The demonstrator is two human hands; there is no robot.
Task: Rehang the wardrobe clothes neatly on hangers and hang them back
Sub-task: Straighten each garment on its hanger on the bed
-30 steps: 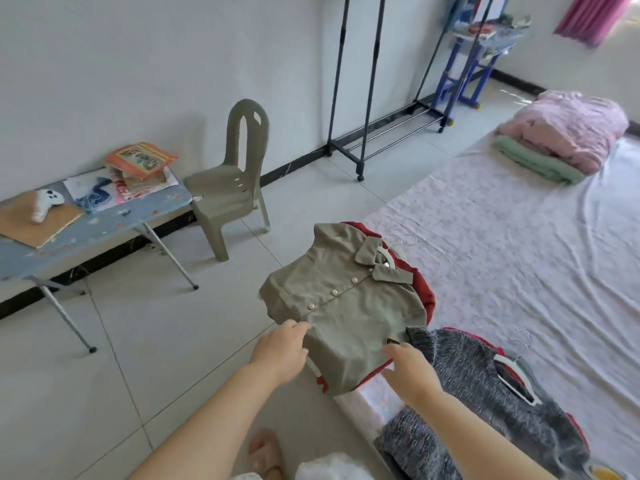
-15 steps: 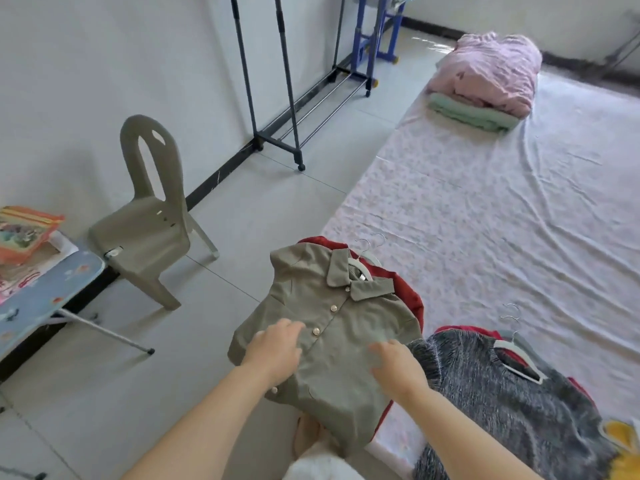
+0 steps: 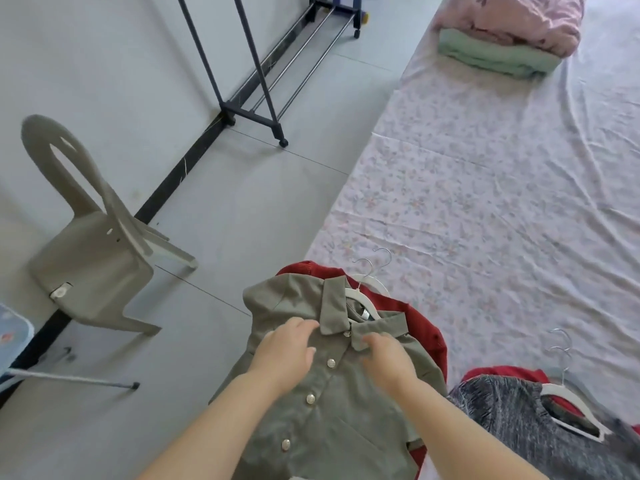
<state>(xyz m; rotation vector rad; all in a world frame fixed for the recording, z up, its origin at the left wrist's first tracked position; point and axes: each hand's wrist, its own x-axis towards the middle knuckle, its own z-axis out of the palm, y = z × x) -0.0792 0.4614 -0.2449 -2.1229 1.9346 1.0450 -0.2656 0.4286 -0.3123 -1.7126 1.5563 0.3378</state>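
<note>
Shirt (image 3: 332, 393): olive, buttoned, lies front up on a red garment (image 3: 419, 323) at the near edge of the bed (image 3: 502, 202). Its lower part hangs past the bed edge. Its collar is spread over a white hanger (image 3: 360, 297), whose metal hook points toward the middle of the bed.

My left hand (image 3: 287, 355): rests flat on the shirt's chest, just below the left collar point. The fingers are straight and close together, with their tips touching the fabric.

My right hand (image 3: 384, 358): lies on the other side of the button row. Its fingertips are at the right collar point, bent downward. I cannot tell whether they pinch the collar or only press on it.

Just to the right of the shirt, a grey sweater (image 3: 519, 431) lies on a second hanger (image 3: 568, 407), also on the bed.

Surroundings:
- Rack (image 3: 249, 81): dark metal, stands by the wall, well apart from the shirt.
- Chair (image 3: 90, 244): plastic, stands left of the bed.
- Folded bedding (image 3: 512, 29): sits at the far end of the bed.
</note>
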